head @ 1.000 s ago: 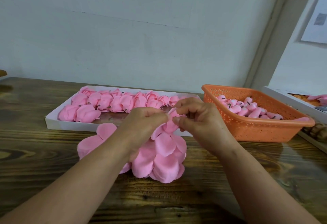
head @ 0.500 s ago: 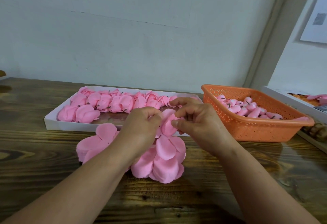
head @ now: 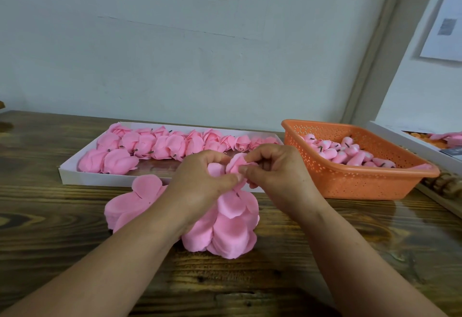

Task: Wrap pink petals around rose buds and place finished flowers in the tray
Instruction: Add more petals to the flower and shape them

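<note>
Two hands: both meet at the middle of the scene, just above the table, working one flower between them.
Table [head: 75, 254]: dark wooden top with strong grain, carrying everything else.
Wall [head: 175, 54]: pale, plain, right behind the table's far edge.
Tray [head: 75, 175]: long white box lying along the far side of the table, left of centre; its near wall runs just behind the hands.
Finished flowers [head: 160, 145]: pink roses in rows across the far and left parts of the tray, touching one another, short dark stems poking out here and there.
Basket [head: 362, 184]: orange plastic, perforated walls, to the right of the tray and close beside its end.
Buds [head: 350, 154]: small pink buds with dark stems, heaped inside the basket.
Petal stacks [head: 225, 229]: flat pink petal sheets piled on the table directly under the hands; a second pile [head: 135, 201] lies to the left, against the tray's near wall.
Left hand [head: 202, 184]: fingers curled, thumb and fingertips pinching the half-wrapped flower from the left.
Right hand [head: 277, 174]: fingers curled, thumb and forefinger pinching a petal edge on the same flower.
Flower in work [head: 235, 165]: pink, held between both hands in front of the tray, above the petal stacks; most of it is hidden by the fingers.
</note>
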Demonstrator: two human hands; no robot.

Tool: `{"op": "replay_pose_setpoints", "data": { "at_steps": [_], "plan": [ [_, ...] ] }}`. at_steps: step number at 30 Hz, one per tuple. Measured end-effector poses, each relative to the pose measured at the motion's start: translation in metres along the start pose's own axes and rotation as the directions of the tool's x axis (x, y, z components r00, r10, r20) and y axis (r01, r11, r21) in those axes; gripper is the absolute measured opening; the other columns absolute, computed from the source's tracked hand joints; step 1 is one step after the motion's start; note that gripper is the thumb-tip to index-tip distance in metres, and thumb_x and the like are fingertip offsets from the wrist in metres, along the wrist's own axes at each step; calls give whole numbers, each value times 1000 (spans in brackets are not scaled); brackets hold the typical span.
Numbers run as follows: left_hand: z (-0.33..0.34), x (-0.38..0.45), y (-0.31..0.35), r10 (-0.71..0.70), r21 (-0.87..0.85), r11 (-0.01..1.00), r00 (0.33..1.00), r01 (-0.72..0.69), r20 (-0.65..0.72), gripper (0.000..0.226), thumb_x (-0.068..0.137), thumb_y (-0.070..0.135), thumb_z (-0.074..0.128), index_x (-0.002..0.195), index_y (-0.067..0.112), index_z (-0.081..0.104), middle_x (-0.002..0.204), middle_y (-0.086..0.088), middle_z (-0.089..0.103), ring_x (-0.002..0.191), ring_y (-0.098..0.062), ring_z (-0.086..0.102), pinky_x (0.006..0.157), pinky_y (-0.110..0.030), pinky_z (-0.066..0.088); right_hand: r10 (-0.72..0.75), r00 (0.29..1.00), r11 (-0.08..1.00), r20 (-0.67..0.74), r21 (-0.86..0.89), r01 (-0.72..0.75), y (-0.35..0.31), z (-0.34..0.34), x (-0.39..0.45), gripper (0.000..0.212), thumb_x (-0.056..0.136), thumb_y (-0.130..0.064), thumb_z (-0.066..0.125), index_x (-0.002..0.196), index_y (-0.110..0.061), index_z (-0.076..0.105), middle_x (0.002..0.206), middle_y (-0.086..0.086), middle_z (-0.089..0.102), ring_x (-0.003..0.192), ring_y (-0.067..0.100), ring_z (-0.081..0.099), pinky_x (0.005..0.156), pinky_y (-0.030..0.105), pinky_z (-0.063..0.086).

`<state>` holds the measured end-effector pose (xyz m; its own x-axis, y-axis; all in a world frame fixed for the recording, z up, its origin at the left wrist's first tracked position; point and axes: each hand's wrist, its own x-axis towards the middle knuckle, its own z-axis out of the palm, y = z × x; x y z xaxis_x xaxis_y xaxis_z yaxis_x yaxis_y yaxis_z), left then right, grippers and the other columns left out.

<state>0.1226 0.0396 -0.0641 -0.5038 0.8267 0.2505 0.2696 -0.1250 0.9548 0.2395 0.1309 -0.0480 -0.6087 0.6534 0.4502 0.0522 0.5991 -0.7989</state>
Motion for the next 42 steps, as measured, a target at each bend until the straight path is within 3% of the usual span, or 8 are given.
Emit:
{"op": "replay_pose_setpoints", "data": {
  "at_steps": [5, 10, 15, 22, 26, 32, 38, 42],
  "plan": [
    [0, -1, 0, -22, -64, 998, 1000, 22, 8, 11, 73, 14, 80, 77, 23, 74, 73, 5, 74, 64, -5, 68, 53, -17, 51, 8, 997, 999, -71, 37, -5, -3, 2, -2, 11, 80, 4, 68, 79, -5, 61, 74, 25, 63, 59, 26, 55, 56, 43, 52],
    [5, -5, 0, 33, -29, 999, 999, -33, 2, 16, 76, 12, 78, 78, 27, 76, 72, 8, 74, 63, -1, 67, 54, -14, 50, 86, 995, 994, -53, 74, -82, -2, 4, -1, 15, 81, 6, 65, 86, -7, 62, 72, 14, 64, 51, 13, 56, 47, 26, 49],
    [3, -4, 2, -1, -4, 1000, 1000, 1, -5, 14, 79, 18, 76, 76, 32, 76, 76, 7, 75, 76, -14, 72, 70, -32, 59, 116, 992, 987, -51, 113, -110, 0, 6, -2, 8, 78, 7, 64, 79, 0, 64, 61, 9, 61, 45, 10, 56, 47, 24, 49],
    [-5, 1, 2, -111, -38, 993, 993, 110, -30, 12, 78, 8, 76, 85, 17, 77, 81, -4, 75, 65, -9, 68, 55, -19, 55, 145, 978, 921, 150, 341, -189, 1, -6, 1, 21, 73, 20, 61, 79, 1, 68, 65, 13, 67, 55, 17, 64, 58, 24, 56],
    [-6, 3, 2, -137, -13, 991, 991, 137, -1, 17, 77, 8, 77, 77, 25, 75, 76, 4, 74, 59, 0, 66, 51, -14, 52, 94, 986, 959, 135, 252, -125, 6, -7, 3, 17, 77, 13, 66, 74, -3, 67, 61, 8, 67, 52, 18, 62, 54, 24, 54],
    [-10, 4, 2, -205, 75, 977, 973, 198, 109, 20, 78, 8, 76, 94, 20, 77, 90, -1, 76, 92, -21, 70, 88, -44, 56, 69, 976, 952, 206, 280, -126, 9, -11, 2, 20, 75, 18, 64, 65, 0, 63, 76, 3, 70, 62, 20, 64, 54, 27, 54],
    [-12, 4, 4, -248, -196, 941, 957, 275, 149, 42, 60, 14, 80, 100, 3, 70, 95, -17, 72, 87, -28, 70, 83, -43, 57, 94, 995, 946, -21, 314, -83, 11, -7, 5, 26, 76, 18, 61, 61, -4, 61, 61, 5, 66, 50, 17, 58, 49, 24, 50],
    [-6, 6, 2, -374, -368, 857, 927, 360, 35, 10, 82, -9, 63, 91, -5, 65, 86, -24, 67, 70, -29, 69, 70, -43, 61, 121, 986, 939, -113, 335, -77, 13, -6, 7, 27, 76, 17, 60, 60, -5, 59, 53, 0, 62, 46, 13, 56, 48, 22, 49]
  ]
}}
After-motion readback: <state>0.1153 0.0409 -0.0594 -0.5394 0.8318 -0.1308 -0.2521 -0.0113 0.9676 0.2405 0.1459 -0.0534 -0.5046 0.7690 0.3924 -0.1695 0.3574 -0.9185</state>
